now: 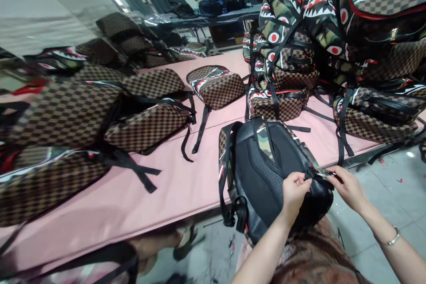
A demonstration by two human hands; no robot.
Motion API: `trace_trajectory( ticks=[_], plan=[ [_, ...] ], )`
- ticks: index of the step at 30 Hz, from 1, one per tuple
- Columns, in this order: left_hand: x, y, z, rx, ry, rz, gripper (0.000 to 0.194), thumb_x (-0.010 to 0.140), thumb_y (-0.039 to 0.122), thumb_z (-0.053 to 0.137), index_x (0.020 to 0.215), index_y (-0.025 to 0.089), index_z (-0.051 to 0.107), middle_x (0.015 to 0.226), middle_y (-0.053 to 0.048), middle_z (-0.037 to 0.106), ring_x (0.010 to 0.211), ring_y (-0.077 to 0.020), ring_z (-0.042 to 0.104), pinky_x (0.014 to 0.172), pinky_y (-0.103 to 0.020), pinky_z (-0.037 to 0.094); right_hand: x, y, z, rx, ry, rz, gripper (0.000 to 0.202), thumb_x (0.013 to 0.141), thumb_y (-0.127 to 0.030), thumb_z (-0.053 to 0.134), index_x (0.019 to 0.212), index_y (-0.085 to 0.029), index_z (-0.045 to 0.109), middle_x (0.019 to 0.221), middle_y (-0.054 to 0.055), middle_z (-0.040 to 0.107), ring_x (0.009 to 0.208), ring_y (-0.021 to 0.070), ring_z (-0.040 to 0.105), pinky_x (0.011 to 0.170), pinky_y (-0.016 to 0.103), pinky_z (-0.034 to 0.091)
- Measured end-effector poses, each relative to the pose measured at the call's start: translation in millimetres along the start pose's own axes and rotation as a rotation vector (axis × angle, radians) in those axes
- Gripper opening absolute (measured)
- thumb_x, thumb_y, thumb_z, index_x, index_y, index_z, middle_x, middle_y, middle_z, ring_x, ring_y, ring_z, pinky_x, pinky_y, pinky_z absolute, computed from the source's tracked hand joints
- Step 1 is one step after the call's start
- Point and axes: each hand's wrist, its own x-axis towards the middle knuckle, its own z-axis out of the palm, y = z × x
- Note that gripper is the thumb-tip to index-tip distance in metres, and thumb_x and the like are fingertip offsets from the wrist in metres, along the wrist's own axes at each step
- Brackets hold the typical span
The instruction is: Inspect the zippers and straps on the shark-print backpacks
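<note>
A black backpack point(258, 177) with a padded back panel leans between the table edge and the person's lap, its straps toward the camera. My left hand point(295, 191) pinches a black strap piece point(310, 173) at the bag's right side. Just to the right, my right hand point(344, 184) is closed on a small metallic tool point(322, 173), whose tip meets the strap piece; its exact kind is too small to tell. A camouflage-and-check shoulder strap point(264, 144) lies over the upper back panel.
The pink table point(179, 186) bears checkered backpacks point(149, 126) at the left and a tall pile of shark-mouth backpacks point(289, 62) at the right. Loose straps hang over its edge. Another person's leg point(155, 246) shows below the table. Grey floor tiles point(392, 186) lie at the right.
</note>
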Motion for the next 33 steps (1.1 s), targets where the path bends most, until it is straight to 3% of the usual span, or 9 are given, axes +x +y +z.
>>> trace_trajectory(
  ticks=[7, 16, 22, 28, 30, 33],
  plan=[
    [4, -4, 2.4, 0.110, 0.004, 0.031, 0.007, 0.058, 0.018, 0.065, 0.060, 0.016, 0.059, 0.051, 0.005, 0.048, 0.047, -0.0078, 0.044, 0.048, -0.020, 0.034, 20, -16, -24, -0.299, -0.164, -0.325, 0.025, 0.092, -0.032, 0.038, 0.092, -0.018, 0.059, 0.080, 0.006, 0.064, 0.074, 0.0181, 0.058, 0.067, 0.029, 0.042],
    [5, -6, 0.9, 0.168, -0.009, 0.023, 0.008, 0.056, 0.020, 0.069, 0.063, 0.017, 0.064, 0.049, 0.005, 0.048, 0.049, -0.0092, 0.046, 0.048, -0.020, 0.035, 61, -32, -45, -0.371, -0.465, -0.457, 0.023, 0.091, -0.036, 0.041, 0.086, -0.020, 0.057, 0.075, 0.004, 0.063, 0.070, 0.0179, 0.057, 0.061, 0.027, 0.038],
    [5, -2, 0.0, 0.148, -0.021, -0.010, 0.010, 0.054, 0.020, 0.071, 0.057, 0.017, 0.062, 0.048, 0.005, 0.047, 0.048, -0.0098, 0.046, 0.047, -0.020, 0.033, 78, -37, -47, -0.374, -0.536, -0.517, 0.024, 0.089, -0.038, 0.044, 0.079, -0.023, 0.059, 0.067, 0.002, 0.061, 0.063, 0.0177, 0.056, 0.054, 0.026, 0.032],
    [3, 5, 0.1, 0.081, -0.049, -0.054, 0.013, 0.053, 0.022, 0.072, 0.056, 0.017, 0.060, 0.046, 0.005, 0.047, 0.045, -0.0088, 0.044, 0.046, -0.020, 0.031, 82, -33, -47, -0.258, -0.523, -0.491, 0.022, 0.087, -0.035, 0.048, 0.073, -0.023, 0.059, 0.062, 0.000, 0.060, 0.061, 0.0166, 0.055, 0.053, 0.025, 0.032],
    [2, 8, -0.4, 0.044, -0.067, -0.067, 0.016, 0.055, 0.025, 0.071, 0.056, 0.016, 0.058, 0.046, 0.006, 0.047, 0.044, -0.0080, 0.042, 0.047, -0.020, 0.031, 79, -29, -46, -0.164, -0.515, -0.392, 0.023, 0.089, -0.034, 0.044, 0.074, -0.023, 0.059, 0.065, 0.000, 0.061, 0.062, 0.0157, 0.056, 0.055, 0.025, 0.035],
    [1, 11, -2.8, -0.009, -0.098, -0.090, 0.024, 0.058, 0.032, 0.071, 0.053, 0.015, 0.054, 0.042, 0.004, 0.047, 0.042, -0.0065, 0.039, 0.047, -0.020, 0.028, 69, -17, -40, 0.043, -0.357, -0.147, 0.027, 0.091, -0.034, 0.037, 0.082, -0.022, 0.059, 0.069, -0.001, 0.062, 0.063, 0.0142, 0.057, 0.058, 0.024, 0.041]
  ],
)
